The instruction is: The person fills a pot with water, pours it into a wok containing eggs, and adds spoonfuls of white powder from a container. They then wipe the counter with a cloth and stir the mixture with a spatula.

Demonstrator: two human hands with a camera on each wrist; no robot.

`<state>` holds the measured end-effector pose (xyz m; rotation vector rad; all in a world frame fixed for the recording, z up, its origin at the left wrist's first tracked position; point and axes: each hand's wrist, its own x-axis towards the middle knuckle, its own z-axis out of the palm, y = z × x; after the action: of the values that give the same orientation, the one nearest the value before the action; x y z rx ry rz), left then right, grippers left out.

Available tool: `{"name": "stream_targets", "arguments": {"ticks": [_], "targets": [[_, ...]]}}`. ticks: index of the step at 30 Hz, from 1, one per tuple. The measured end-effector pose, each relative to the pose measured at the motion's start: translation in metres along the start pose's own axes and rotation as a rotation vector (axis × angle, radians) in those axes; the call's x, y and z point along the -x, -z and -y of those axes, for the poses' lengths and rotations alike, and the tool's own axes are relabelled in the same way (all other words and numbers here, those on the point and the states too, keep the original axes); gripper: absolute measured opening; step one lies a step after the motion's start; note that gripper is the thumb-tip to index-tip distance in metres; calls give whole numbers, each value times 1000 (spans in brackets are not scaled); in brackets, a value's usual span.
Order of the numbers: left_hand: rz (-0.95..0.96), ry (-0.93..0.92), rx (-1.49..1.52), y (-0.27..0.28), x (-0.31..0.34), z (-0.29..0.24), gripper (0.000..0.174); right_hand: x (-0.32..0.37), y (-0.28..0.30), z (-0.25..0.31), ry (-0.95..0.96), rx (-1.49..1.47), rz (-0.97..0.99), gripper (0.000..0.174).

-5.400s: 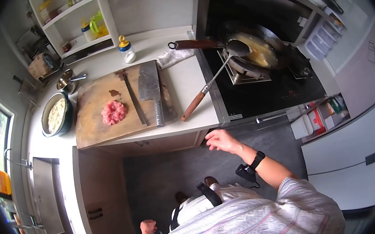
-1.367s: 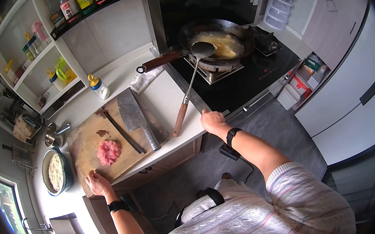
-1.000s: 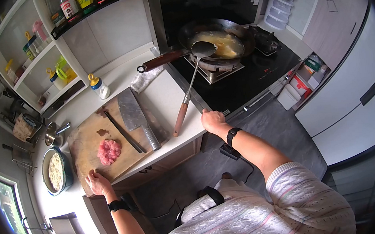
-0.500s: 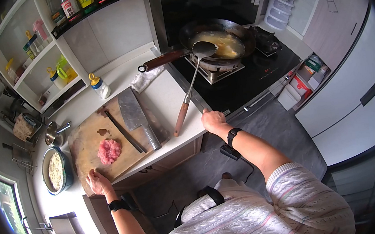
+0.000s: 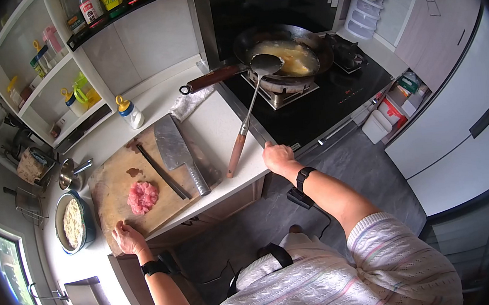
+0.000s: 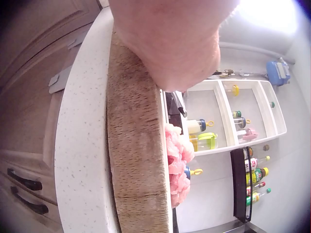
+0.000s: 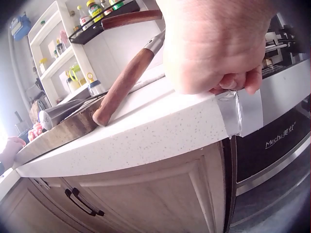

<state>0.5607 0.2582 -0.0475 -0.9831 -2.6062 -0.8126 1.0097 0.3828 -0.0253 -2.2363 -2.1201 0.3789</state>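
My left hand (image 5: pixel 129 239) rests on the near left corner of the wooden cutting board (image 5: pixel 109 189); its fingers are hidden in the left wrist view. Beside it on the board lies a mound of pink raw meat (image 5: pixel 143 197). A pair of dark chopsticks (image 5: pixel 163 173) and a cleaver (image 5: pixel 177 153) lie to the right of the meat. Against the counter's front edge, by the stove, my right hand (image 5: pixel 278 157) leans with its fingers curled under and nothing in them. Nearest to it is the wooden handle of a spatula (image 7: pixel 124 87), whose head reaches over the wok (image 5: pixel 280 34).
The wok, holding yellowish liquid, sits on the left burner of the black stove (image 5: pixel 317 110), its handle (image 5: pixel 214 79) pointing left. At the counter's left are a bowl of pale food (image 5: pixel 74 225) and a small metal pot (image 5: pixel 69 176). A seasoning jar (image 5: pixel 129 112) stands behind the board.
Since the oldest frame, my left hand has risen from my side to the board's corner and my right hand has come to the counter edge. In the latest frames both stay still.
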Motion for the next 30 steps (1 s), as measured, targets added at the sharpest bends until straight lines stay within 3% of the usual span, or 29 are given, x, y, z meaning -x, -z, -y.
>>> {"name": "stream_targets", "arguments": {"ticks": [30], "targets": [[-25,-22,5,-6,-1,5,18,-1,-2,0,2,0,-9,26]]}}
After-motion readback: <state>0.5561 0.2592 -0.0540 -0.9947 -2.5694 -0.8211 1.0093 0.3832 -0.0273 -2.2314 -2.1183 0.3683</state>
